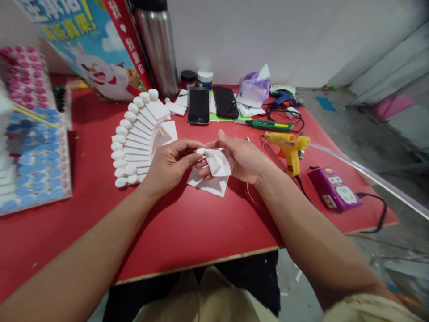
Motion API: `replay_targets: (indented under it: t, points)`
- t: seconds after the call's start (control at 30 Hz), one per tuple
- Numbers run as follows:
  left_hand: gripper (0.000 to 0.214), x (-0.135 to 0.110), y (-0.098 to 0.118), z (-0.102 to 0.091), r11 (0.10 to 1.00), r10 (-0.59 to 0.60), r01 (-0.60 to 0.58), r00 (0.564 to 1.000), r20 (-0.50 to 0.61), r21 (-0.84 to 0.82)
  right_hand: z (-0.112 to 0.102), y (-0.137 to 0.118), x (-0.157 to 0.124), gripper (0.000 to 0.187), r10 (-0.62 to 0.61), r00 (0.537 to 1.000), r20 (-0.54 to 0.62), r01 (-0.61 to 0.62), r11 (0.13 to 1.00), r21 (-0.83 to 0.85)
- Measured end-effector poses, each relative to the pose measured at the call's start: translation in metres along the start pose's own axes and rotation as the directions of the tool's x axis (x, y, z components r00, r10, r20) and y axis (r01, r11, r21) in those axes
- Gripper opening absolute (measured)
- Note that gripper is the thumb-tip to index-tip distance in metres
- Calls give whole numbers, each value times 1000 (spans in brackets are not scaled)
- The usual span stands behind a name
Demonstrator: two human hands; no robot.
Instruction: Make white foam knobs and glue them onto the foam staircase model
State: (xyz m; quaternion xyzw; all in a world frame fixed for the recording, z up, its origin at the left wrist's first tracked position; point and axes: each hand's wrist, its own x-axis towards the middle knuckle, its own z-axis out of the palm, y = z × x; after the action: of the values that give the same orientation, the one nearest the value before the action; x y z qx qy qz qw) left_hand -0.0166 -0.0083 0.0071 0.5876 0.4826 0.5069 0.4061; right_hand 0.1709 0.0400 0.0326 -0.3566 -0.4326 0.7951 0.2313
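A small, creased piece of thin white paper (218, 163) is held between my two hands above the red table. My left hand (170, 165) pinches its left end, which looks bunched or rolled, between thumb and fingertips. My right hand (246, 156) supports the sheet from the right, fingers curled beneath it and the thumb raised above. Under the hands lies a flat white sheet (214, 187). Left of my left hand, white rolled rosettes (118, 155) on flat white sticks are laid out in a fan.
A yellow glue gun (291, 147) and a purple power box (335, 190) sit to the right. Behind are a green-handled cutter (271, 124), two phones, a tissue pack (254, 89) and a steel flask (158, 49). Trays of blue rosettes (42, 156) stand at left.
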Motion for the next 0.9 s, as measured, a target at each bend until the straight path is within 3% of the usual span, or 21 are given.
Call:
replay_targets:
  t: [0.07,0.13,0.3,0.5,0.67,0.77,0.9]
  points:
    - [12,0,0,0,999,27,-27,1000,12,41,-2,0,2,49,124,986,109,-136,984,115]
    - [12,1,1,0,997,41,-43,999,23,63,-3,1,2,47,152,979,136,-172,974,149]
    - [15,1,1,-1,999,3,-3,1000,9,45,-2,1,-1,37,98,991,89,-108,988,107]
    - [22,0,-2,0,997,-76,76,997,23,-25,-4,2,-4,26,-57,997,45,59,997,-46]
    - [20,1,-5,0,992,-114,114,993,2,-59,-5,5,-4,24,-82,996,31,87,977,-193]
    - [18,1,-6,1,988,-127,125,992,-15,-89,-3,5,-2,22,-177,984,33,177,912,-369]
    - [20,2,-5,2,979,-158,155,987,-16,-135,1,3,-2,29,-356,934,-16,251,688,-681]
